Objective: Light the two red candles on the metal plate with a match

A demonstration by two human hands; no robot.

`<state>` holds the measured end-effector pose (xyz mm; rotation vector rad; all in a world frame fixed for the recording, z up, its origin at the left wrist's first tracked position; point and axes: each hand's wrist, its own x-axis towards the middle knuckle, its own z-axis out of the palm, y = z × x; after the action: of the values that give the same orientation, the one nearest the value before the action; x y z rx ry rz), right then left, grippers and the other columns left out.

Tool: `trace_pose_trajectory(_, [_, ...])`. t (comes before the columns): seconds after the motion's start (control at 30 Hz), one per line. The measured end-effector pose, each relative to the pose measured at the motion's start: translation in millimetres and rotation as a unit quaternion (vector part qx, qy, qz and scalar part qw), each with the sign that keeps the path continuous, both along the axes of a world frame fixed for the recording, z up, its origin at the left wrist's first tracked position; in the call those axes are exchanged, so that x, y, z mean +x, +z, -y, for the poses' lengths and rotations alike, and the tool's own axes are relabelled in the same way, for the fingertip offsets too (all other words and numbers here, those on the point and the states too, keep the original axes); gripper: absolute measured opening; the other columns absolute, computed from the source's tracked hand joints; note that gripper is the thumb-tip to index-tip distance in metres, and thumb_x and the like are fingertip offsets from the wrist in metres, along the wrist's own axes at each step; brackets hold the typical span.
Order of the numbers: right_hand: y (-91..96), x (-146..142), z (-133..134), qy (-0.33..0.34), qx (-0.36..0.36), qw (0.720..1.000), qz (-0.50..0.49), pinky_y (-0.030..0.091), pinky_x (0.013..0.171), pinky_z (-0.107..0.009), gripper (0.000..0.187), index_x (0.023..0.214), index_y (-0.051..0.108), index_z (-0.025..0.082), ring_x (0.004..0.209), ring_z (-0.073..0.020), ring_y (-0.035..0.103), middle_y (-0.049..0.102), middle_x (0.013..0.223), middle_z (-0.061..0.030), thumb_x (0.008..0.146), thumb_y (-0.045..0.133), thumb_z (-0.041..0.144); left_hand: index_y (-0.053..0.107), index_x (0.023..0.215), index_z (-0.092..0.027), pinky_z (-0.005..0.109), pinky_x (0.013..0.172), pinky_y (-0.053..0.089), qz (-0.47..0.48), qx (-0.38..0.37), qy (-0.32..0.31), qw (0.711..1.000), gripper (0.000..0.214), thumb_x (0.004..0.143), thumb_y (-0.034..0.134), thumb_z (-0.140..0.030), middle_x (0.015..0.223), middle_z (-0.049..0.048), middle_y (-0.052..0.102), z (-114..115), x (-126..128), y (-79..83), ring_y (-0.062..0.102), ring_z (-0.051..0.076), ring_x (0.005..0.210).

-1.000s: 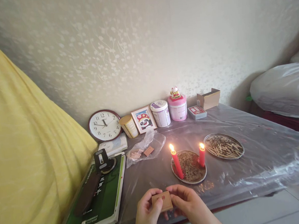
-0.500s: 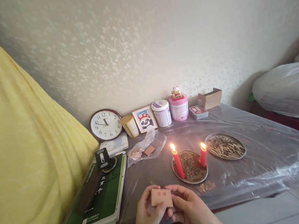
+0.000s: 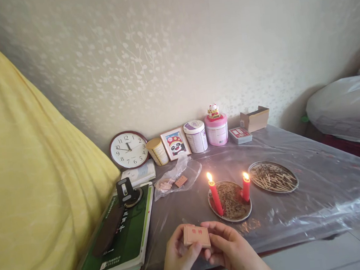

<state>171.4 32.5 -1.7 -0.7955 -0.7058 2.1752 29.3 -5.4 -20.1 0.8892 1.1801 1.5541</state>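
A small tan matchbox [image 3: 196,236] with red characters is at the near edge of the table. My left hand [image 3: 180,253] is closed on it, thumb on its top face. At the matchbox's right end, my right hand [image 3: 230,245] has its curled fingers against the side; the fingertips' exact grip is partly hidden. Just beyond my hands, two lit red candles, a left candle [image 3: 215,198] and a right candle [image 3: 245,189], stand on a round metal plate [image 3: 232,220]. Another round plate [image 3: 297,189] farther right bears many matchsticks [image 3: 275,177].
On the left lie a green book [image 3: 134,226] and a dark case [image 3: 109,234]. A plastic bag [image 3: 184,168] with more matchboxes rests mid-table. Along the wall stand a clock [image 3: 128,149], tins, a picture frame [image 3: 175,144] and an open carton [image 3: 255,120]. Yellow cloth [image 3: 31,184] hangs left.
The whole view has shifted slightly, with things appearing a little farther right. Both hands stay at the matchbox, with barely any change in their hold.
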Motion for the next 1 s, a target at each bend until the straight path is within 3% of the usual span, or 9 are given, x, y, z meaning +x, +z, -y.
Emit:
trace_pose_trajectory(0.13, [5.1,-0.8,2.1,-0.005,0.074,0.997,0.038,0.051,0.067,-0.028,0.052,0.102,0.064,0.014,0.074,-0.0173,0.066,0.072,0.082,-0.0060,0.063,0.082,0.043,0.064,0.073,-0.017,0.028,0.055,0.047,0.036,-0.030,-0.050,0.998,0.024,0.072,0.073,-0.039,0.064,0.0022,0.062,-2.7,-0.2,-3.2,0.056,0.015,0.058])
trace_pose_trajectory(0.27, [-0.5,-3.0,-0.1,-0.005,0.165,0.982,0.092,0.049,0.063,-0.029,0.045,0.089,0.067,0.013,0.064,-0.0166,0.063,0.070,0.069,-0.0049,0.068,0.076,0.051,0.065,0.072,-0.016,0.028,0.050,0.046,0.016,-0.036,-0.047,0.998,0.027,0.074,0.070,-0.042,0.061,0.0017,0.061,-4.6,1.2,-8.3,0.055,0.015,0.053])
trace_pose_trajectory(0.4, [-5.7,-1.8,-3.6,-0.002,0.180,0.973,0.142,0.045,0.054,-0.026,0.047,0.077,0.065,0.013,0.057,-0.0164,0.061,0.067,0.062,-0.0052,0.077,0.061,0.059,0.068,0.083,-0.016,0.026,0.047,0.043,-0.031,-0.049,-0.026,0.998,0.026,0.077,0.067,-0.042,0.060,0.0009,0.063,-5.9,-1.4,-9.2,0.054,0.014,0.048])
trace_pose_trajectory(0.47, [-6.7,-0.7,-4.9,0.006,0.178,0.970,0.163,0.044,0.051,-0.026,0.048,0.072,0.063,0.013,0.053,-0.0160,0.060,0.065,0.061,-0.0047,0.078,0.058,0.061,0.067,0.078,-0.016,0.025,0.045,0.042,-0.031,-0.054,-0.010,0.998,0.026,0.077,0.067,-0.042,0.059,0.0007,0.062,-5.9,-3.3,-7.6,0.053,0.013,0.047])
trace_pose_trajectory(0.57, [-8.0,0.5,-5.2,-0.003,0.202,0.959,0.200,0.045,0.050,-0.027,0.044,0.085,0.063,0.013,0.052,-0.0163,0.059,0.063,0.064,-0.0033,0.082,0.052,0.056,0.067,0.069,-0.015,0.025,0.044,0.041,-0.010,-0.064,-0.001,0.998,0.028,0.075,0.069,-0.042,0.056,-0.0002,0.059,-5.4,-4.8,-6.7,0.051,0.012,0.046])
trace_pose_trajectory(0.67, [-11.2,1.9,-2.8,-0.018,0.300,0.909,0.289,0.048,0.058,-0.028,0.039,0.110,0.059,0.014,0.062,-0.0184,0.062,0.066,0.073,-0.0031,0.079,0.058,0.036,0.067,0.068,-0.015,0.025,0.044,0.041,0.006,-0.079,0.006,0.997,0.028,0.072,0.071,-0.042,0.053,-0.0003,0.059,-5.0,-5.3,-9.5,0.050,0.013,0.044])
trace_pose_trajectory(0.8, [-18.6,3.4,1.1,-0.010,0.436,0.817,0.378,0.048,0.078,-0.028,0.052,0.117,0.059,0.015,0.088,-0.0203,0.063,0.065,0.104,-0.0083,0.066,0.060,0.009,0.067,0.067,-0.016,0.027,0.045,0.042,0.010,-0.092,-0.002,0.996,0.028,0.073,0.071,-0.043,0.054,-0.0002,0.058,-4.9,-5.3,-12.8,0.051,0.013,0.045])
trace_pose_trajectory(1.0, [-21.8,5.3,-0.2,0.006,0.469,0.780,0.415,0.049,0.071,-0.027,0.046,0.118,0.059,0.015,0.078,-0.0177,0.062,0.063,0.101,-0.0081,0.073,0.054,0.010,0.066,0.062,-0.015,0.024,0.044,0.039,-0.062,-0.083,0.027,0.994,0.032,0.077,0.067,-0.044,0.047,-0.0026,0.052,-6.7,-8.0,-11.0,0.048,0.012,0.043])
